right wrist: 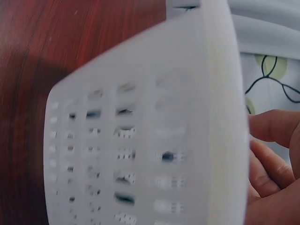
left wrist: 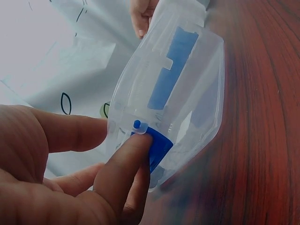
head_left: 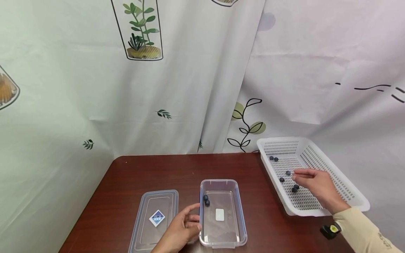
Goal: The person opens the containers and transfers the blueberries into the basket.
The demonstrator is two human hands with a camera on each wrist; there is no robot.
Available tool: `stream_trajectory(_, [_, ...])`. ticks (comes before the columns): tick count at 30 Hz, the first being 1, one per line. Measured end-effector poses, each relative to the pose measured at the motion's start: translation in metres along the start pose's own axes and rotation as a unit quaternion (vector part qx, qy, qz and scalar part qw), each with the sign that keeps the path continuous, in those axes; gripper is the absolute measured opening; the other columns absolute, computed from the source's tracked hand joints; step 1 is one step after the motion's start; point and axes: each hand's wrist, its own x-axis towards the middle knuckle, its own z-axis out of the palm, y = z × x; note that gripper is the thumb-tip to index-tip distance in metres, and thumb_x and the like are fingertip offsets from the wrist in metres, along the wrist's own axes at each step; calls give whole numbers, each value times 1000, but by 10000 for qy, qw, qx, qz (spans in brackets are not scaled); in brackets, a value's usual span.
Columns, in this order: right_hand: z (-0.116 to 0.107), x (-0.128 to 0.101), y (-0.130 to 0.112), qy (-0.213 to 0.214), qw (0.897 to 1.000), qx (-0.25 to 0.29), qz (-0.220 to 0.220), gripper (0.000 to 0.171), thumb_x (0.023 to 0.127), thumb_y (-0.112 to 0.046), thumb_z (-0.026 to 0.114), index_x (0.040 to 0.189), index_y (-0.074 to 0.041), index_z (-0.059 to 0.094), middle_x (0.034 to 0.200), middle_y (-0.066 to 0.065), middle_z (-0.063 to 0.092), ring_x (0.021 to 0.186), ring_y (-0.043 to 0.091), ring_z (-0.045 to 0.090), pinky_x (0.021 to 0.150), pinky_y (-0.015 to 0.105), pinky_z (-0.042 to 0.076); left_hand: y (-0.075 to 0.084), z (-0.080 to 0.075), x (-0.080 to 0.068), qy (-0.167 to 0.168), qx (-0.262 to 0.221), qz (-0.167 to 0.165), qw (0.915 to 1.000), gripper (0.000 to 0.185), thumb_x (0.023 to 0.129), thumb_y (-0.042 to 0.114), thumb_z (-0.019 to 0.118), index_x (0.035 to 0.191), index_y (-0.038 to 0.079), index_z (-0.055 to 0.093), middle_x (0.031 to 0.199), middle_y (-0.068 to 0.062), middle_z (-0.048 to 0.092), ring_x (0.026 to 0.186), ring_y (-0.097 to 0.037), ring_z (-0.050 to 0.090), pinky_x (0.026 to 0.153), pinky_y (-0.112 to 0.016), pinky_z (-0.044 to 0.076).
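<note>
A clear rectangular plastic container (head_left: 221,232) stands open on the table, with two blueberries (head_left: 206,200) along its left wall. My left hand (head_left: 178,228) rests its fingertips against that wall; up close in the left wrist view, they touch a blue latch (left wrist: 161,147) on the container's side. To the right, my right hand (head_left: 316,184) reaches into a white perforated basket (head_left: 340,175), thumb and index finger extended towards several blueberries (head_left: 288,173) scattered on its bottom. No berry shows between these fingers. In the right wrist view, the basket's wall (right wrist: 140,61) hides part of the hand.
A clear lid (head_left: 147,207) with a blue-and-white label lies flat on the dark red wooden table (head_left: 177,168), left of the container. Behind the table hangs a pale curtain (head_left: 177,80) with plant drawings. A small black device (head_left: 329,231) sits at my right wrist.
</note>
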Motion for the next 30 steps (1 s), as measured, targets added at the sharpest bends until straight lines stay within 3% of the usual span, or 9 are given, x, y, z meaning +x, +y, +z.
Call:
stream_trajectory(7, [15, -2, -23, 13, 9994, 164, -314, 57, 96, -39, 79, 135, 1, 70, 108, -4, 82, 89, -6, 69, 78, 18, 53, 1, 0, 0, -21, -79, 7, 10000, 74, 89, -4, 71, 157, 1, 43, 120, -18, 58, 95, -18, 62, 68, -24, 58])
stream_trajectory(12, [35, -1, -46, -59, 9972, 510, -550, 47, 95, -28, 81, 130, 1, 73, 106, -2, 82, 90, -5, 71, 78, 17, 55, 1, 1, -1, 17, -98, -7, 10000, 73, 88, -5, 71, 156, 2, 45, 119, -18, 58, 95, -20, 62, 68, -24, 58])
stream_trajectory(19, [67, 3, -80, -159, 9936, 575, -958, 34, 92, -23, 84, 119, -4, 79, 108, 7, 82, 91, -3, 68, 80, 17, 53, 0, 1, 1, 68, -106, -50, 9999, 73, 89, -6, 70, 156, 1, 44, 119, -19, 59, 95, -19, 62, 68, -25, 57])
stream_trajectory(30, [142, 7, -120, -1038, 9775, 1429, -1149, 27, 88, -7, 82, 113, 4, 77, 107, 21, 80, 90, 13, 78, 77, 23, 60, -1, 0, 1, 46, 19, 6, 10000, 73, 89, -5, 70, 157, -1, 43, 120, -19, 60, 95, -19, 63, 70, -24, 57])
